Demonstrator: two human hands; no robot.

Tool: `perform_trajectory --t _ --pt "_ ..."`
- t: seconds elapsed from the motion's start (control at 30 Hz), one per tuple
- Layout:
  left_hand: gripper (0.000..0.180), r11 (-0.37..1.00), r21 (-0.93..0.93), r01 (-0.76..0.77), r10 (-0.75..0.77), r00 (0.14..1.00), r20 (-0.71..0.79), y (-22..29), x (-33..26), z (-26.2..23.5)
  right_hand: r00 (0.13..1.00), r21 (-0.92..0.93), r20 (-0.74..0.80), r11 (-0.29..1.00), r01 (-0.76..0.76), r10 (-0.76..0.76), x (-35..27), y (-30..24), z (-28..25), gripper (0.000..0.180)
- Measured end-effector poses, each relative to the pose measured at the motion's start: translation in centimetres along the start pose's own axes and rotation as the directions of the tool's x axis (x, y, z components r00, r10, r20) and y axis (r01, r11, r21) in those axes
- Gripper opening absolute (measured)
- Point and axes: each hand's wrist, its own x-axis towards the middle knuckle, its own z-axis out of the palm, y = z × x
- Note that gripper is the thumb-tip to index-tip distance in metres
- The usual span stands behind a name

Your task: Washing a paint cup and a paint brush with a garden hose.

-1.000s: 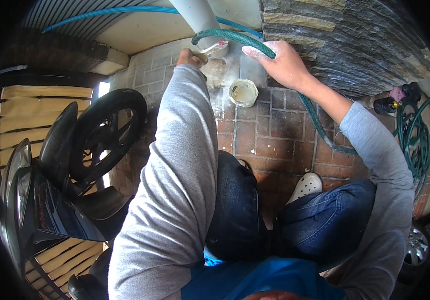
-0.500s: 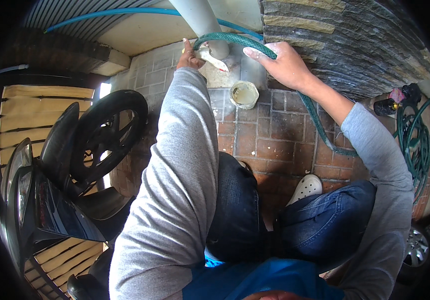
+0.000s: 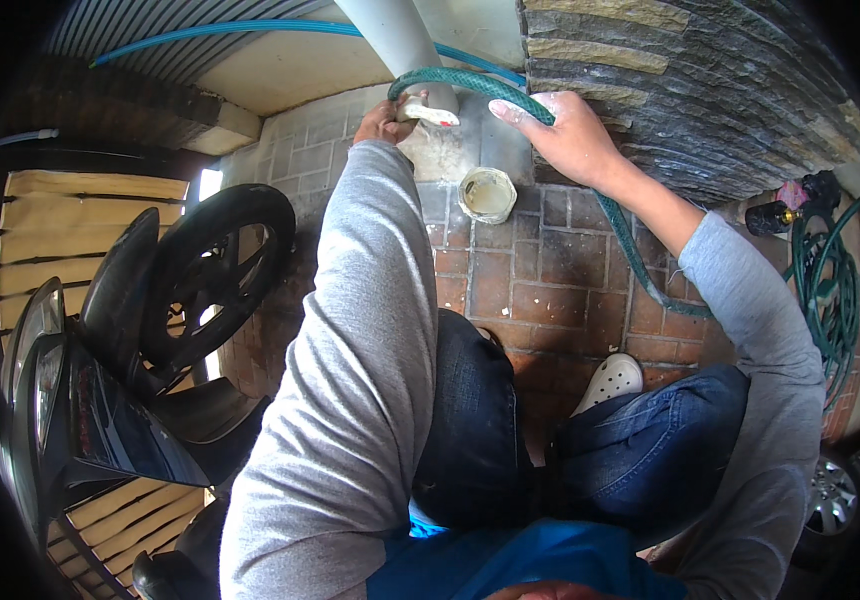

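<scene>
My left hand point(image 3: 382, 124) is closed around a paintbrush point(image 3: 432, 115); its white handle with a red mark near the end sticks out to the right, and its bristles are hidden. The green hose point(image 3: 460, 76) arches from beside my left fingers across to my right hand point(image 3: 572, 135). My right hand grips that hose between thumb and fingers, with whitish smears on the skin. Whether my left fingers also touch the hose, I cannot tell. Below and between both hands, an open tub point(image 3: 488, 195) with pale liquid and a crusted rim stands on the brick paving.
A grey pipe point(image 3: 390, 35) rises at the wall, with a blue hose point(image 3: 250, 22) behind it. Rough stone wall point(image 3: 690, 90) stands at the right, near a coiled green hose point(image 3: 825, 290). A motorcycle's front wheel point(image 3: 215, 275) is close to my left arm.
The paintbrush handle has swung up from slanting down to lying nearly level, as my left wrist turned. My right hand has hardly moved on the hose.
</scene>
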Motion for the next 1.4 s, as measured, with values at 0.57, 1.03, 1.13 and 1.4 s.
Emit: perform_trajectory --t 0.57,1.03,1.13,1.4 --pt "0.039 0.923 0.332 -0.194 0.255 0.955 -0.150 -1.0 -0.9 3.2 0.999 -0.009 0.002 0.999 -0.048 0.048 -0.1 0.1 0.2 0.045" --pt "0.043 0.856 0.509 -0.095 0.333 0.854 -0.400 -1.1 -1.9 4.2 1.000 -0.027 -0.014 0.999 -0.025 0.025 -0.2 0.1 0.5 0.046" --pt "0.037 0.867 0.488 -0.105 0.323 0.863 -0.388 -1.3 -2.5 4.7 0.999 -0.018 -0.019 0.999 -0.046 0.046 -0.2 0.0 0.5 0.046" --pt "0.021 0.951 0.303 0.058 0.055 0.934 -0.352 -1.1 -4.3 5.1 1.000 -0.016 -0.020 1.000 -0.014 0.014 -0.2 0.1 0.4 0.047"
